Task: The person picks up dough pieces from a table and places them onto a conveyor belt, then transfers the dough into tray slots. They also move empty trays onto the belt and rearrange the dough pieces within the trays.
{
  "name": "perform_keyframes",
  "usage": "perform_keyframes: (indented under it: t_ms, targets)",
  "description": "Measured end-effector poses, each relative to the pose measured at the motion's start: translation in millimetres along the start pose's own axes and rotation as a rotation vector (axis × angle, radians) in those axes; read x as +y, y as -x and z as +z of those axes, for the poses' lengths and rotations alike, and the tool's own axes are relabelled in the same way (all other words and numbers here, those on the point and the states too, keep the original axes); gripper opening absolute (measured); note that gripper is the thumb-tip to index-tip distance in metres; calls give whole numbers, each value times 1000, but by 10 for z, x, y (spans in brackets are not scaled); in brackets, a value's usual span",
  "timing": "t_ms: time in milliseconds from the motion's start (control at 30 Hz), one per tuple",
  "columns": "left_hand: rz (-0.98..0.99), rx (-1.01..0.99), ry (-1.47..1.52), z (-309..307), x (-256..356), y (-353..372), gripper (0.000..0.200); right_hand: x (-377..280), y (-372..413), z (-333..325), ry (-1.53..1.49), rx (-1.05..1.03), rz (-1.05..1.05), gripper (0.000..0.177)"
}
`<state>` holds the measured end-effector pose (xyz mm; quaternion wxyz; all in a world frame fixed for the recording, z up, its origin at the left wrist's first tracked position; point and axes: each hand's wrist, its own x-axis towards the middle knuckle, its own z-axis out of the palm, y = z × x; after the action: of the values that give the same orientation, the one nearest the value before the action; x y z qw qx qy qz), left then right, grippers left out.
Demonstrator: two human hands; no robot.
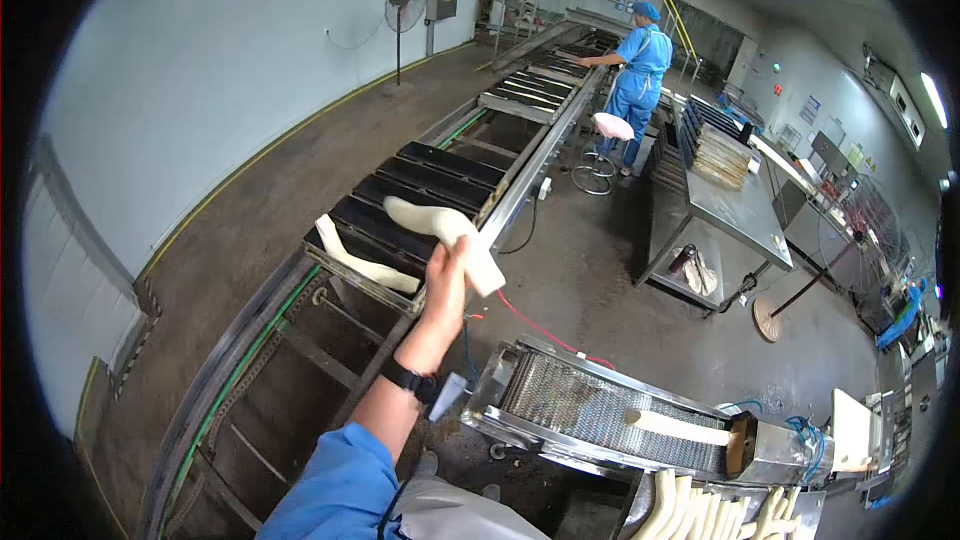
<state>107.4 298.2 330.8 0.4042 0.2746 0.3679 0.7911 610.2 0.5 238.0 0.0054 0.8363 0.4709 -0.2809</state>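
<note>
A long, pale, bent dough-like piece is in my left hand, held above the near end of the conveyor. Its fingers are mostly hidden behind the piece. Under and beyond it, black slotted trays lie across the conveyor frame. Another bent pale piece rests in the nearest tray, left of the hand. My right hand does not show.
A short mesh belt at the lower right carries one pale piece; several more lie below it. A co-worker in blue stands by the far conveyor. A steel table holds stacked trays. A red cord crosses the floor.
</note>
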Motion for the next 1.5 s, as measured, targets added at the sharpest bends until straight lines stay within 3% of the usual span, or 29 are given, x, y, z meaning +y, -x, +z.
perform_keyframes:
  t_ms: [33, 100, 200, 333, 433, 467, 533, 567, 633, 700, 833, 867, 967, 1000, 1033, 1100, 1167, 1300, 1367, 1500]
  targets:
    - [-56, 1, 70, -169, 2, -107, 32, -156, -7, -48, -68, 9, -30, 59]
    - [-294, 12, -144, -596, 31, -171, 42, -510, -19, -164, -229, 9, -96, 57]
    - [-380, -15, -196, -975, 56, 24, 69, -1155, -69, -401, -539, -32, -227, 54]
    - [-464, 43, -231, -1499, 127, 413, 59, -2179, -23, -856, -838, -160, -423, 51]
    - [-475, 144, -201, -1918, 187, 695, 48, -2973, 57, -1186, -823, -242, -602, 48]
    - [-471, 184, -221, -2003, 234, 768, 48, -3122, 28, -1191, -806, -165, -717, 46]
    - [-456, 240, -238, -2095, 390, 884, 47, -3723, 145, -1334, -661, -279, -883, 41]
    - [-455, 251, -238, -2174, 416, 924, 47, -4248, 321, -1476, -529, -473, -930, 39]
    - [-359, 314, -249, -2330, 478, 976, 46, -4958, 221, -1450, -98, -367, -1441, 43]
    - [-333, 355, -272, -2461, 545, 1035, 45, -5586, 422, -1318, 168, -167, -1567, 45]
    - [-283, 454, -271, -2647, 551, 1115, 40, -6344, -149, -467, 101, 267, -1826, 48]
    - [-232, 466, -230, -2694, 536, 1131, 40, -6387, -263, -267, 151, 390, -1781, 46]
    - [-136, 481, -174, -2910, 415, 1128, 42, -6140, -698, 331, 219, 424, -1643, 42]
    - [-93, 477, -162, -2966, 371, 1099, 44, -5939, -966, 544, 278, 318, -1577, 41]
    - [-91, 478, -158, -2983, 335, 1051, 44, -5663, -1134, 729, 274, 350, -1546, 40]
    - [41, 543, -304, -2962, 298, 921, 49, -5089, -1389, 874, 388, 85, -1347, 49]
    - [-24, 567, -460, -3039, 341, 832, 66, -4405, -1660, 1022, 549, 98, -1177, 52]
    - [-141, 825, -807, -3030, 554, 557, 88, -3114, -2073, 1188, 543, 83, -865, 55]
    - [-298, 960, -975, -3137, 507, 483, 90, -2741, -2160, 1280, 528, 293, -887, 51]
    - [-458, 983, -1278, -3042, 616, 690, 88, -2711, -2099, 1321, 462, 340, -928, 49]
